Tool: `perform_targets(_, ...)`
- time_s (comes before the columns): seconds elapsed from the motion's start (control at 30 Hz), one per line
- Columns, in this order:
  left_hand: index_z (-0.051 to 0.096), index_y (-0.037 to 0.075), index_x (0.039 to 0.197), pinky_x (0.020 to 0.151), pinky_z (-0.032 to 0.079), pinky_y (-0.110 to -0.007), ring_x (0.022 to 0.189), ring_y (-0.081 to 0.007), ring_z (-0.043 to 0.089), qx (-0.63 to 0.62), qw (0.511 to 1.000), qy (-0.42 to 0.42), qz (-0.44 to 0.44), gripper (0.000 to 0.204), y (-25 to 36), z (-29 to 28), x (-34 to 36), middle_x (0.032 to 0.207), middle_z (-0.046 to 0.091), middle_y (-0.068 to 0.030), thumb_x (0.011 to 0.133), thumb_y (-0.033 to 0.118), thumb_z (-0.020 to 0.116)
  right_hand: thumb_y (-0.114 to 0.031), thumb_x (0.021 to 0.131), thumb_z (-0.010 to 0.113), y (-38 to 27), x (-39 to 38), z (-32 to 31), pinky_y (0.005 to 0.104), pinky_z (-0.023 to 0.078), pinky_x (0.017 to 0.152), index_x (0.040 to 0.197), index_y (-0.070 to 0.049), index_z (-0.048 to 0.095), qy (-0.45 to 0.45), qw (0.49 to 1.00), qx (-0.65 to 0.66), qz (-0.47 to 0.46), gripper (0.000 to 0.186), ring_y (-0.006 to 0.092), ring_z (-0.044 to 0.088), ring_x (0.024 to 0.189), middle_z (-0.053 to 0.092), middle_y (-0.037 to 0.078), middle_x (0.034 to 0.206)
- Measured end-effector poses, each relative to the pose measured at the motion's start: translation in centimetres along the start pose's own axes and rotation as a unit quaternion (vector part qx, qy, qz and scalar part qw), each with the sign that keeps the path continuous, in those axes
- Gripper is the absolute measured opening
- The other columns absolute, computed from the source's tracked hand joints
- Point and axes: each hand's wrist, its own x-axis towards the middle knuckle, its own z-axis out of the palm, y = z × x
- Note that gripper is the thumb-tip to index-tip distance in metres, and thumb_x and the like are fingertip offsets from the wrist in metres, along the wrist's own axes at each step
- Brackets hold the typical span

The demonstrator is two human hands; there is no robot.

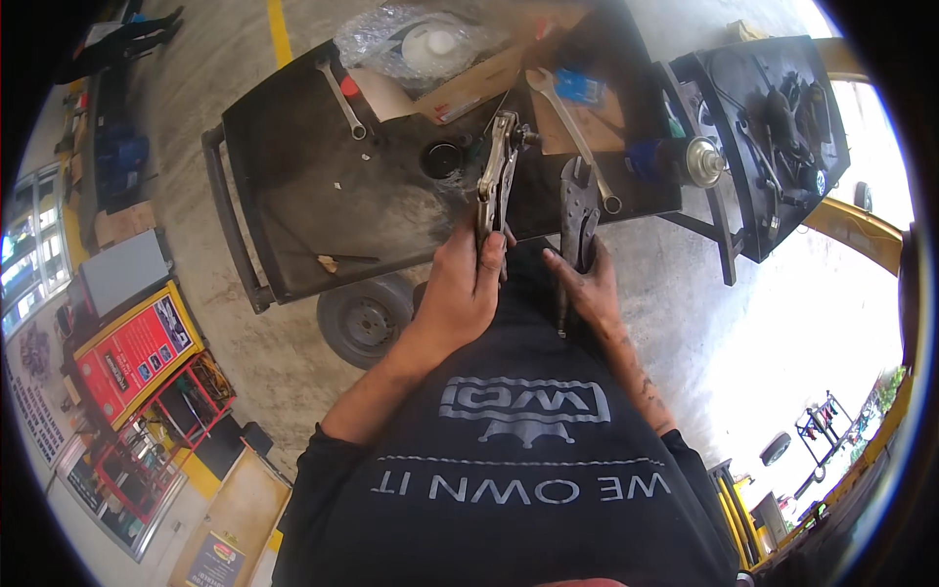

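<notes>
My left hand grips silver locking pliers upright, their upper end at a small dark metal fitting above the table edge; whether the jaws clamp it I cannot tell. My right hand holds darker grey locking pliers, jaws pointing up, just to the right of the first pair. Behind them on the black table lie a long combination spanner, a smaller spanner, a black round container and a spray can on its side.
A bubble-wrapped white item and cardboard box sit at the table's back. A black tool trolley stands at the right. A wheel lies on the floor. Red and yellow racks line the left.
</notes>
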Motion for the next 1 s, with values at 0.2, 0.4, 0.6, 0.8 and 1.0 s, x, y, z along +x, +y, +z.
perform_targets(0.2, 0.045, -0.004, 0.13, 0.065, 0.047, -0.03, 0.068, -0.0157, 0.055, 0.154, 0.977, 0.074, 0.125, 0.033, 1.0, 0.5, -0.5, 0.088, 0.059, -0.0103, 0.102, 0.015, 0.046, -0.029, 0.072, 0.082, 0.1, -0.1, -0.7, 0.0371, 0.05, 0.075, 0.105, 0.008, 0.057, -0.029, 0.996, -0.075, -0.031, 0.056, 0.0244, 0.063, 0.081, 0.065, 0.018, 0.088)
perform_targets(0.4, 0.039, -0.003, 0.138, 0.081, 0.052, -0.041, 0.098, -0.0371, 0.065, 0.148, 0.981, 0.059, 0.109, 0.043, 1.0, 0.2, -1.0, 0.119, 0.059, -0.0238, 0.101, 0.016, 0.049, -0.027, 0.079, 0.073, 1.3, 0.0, -0.5, 0.0471, 0.049, 0.084, 0.115, 0.011, 0.052, -0.039, 0.975, -0.212, -0.046, 0.056, 0.0444, 0.061, 0.096, 0.064, 0.028, 0.098)
perform_targets(0.6, 0.05, 0.0, 0.117, 0.06, 0.051, -0.026, 0.065, -0.0105, 0.06, -0.246, 0.964, -0.054, -0.088, 0.033, -1.6, -1.0, -0.1, 0.094, 0.065, -0.0091, 0.107, 0.028, 0.037, -0.026, 0.083, 0.069, 0.8, 5.2, -0.7, 0.0472, 0.043, 0.096, 0.131, 0.007, 0.043, -0.038, 0.912, -0.375, -0.16, 0.064, 0.0461, 0.052, 0.112, 0.055, 0.029, 0.12)
perform_targets(0.8, 0.05, 0.001, 0.12, 0.063, 0.052, -0.027, 0.068, -0.014, 0.062, -0.197, 0.972, -0.124, -0.035, 0.039, -3.7, -1.2, 0.8, 0.093, 0.066, -0.0108, 0.108, 0.032, 0.032, -0.027, 0.086, 0.068, 0.3, 12.1, 0.6, 0.0445, 0.046, 0.093, 0.136, 0.007, 0.042, -0.046, 0.82, -0.493, -0.286, 0.066, 0.0421, 0.054, 0.11, 0.054, 0.026, 0.122)
perform_targets(1.0, 0.055, -0.002, 0.117, 0.068, 0.053, -0.033, 0.076, -0.0213, 0.066, -0.201, 0.976, -0.053, -0.06, 0.045, -4.0, 0.6, 1.2, 0.088, 0.067, -0.0154, 0.107, 0.036, 0.031, -0.045, 0.106, 0.026, -6.0, 4.7, 3.1, 0.0381, 0.038, 0.107, 0.14, -0.002, 0.044, -0.215, 0.943, 0.232, -0.107, 0.058, 0.0257, 0.05, 0.124, 0.052, 0.015, 0.137)
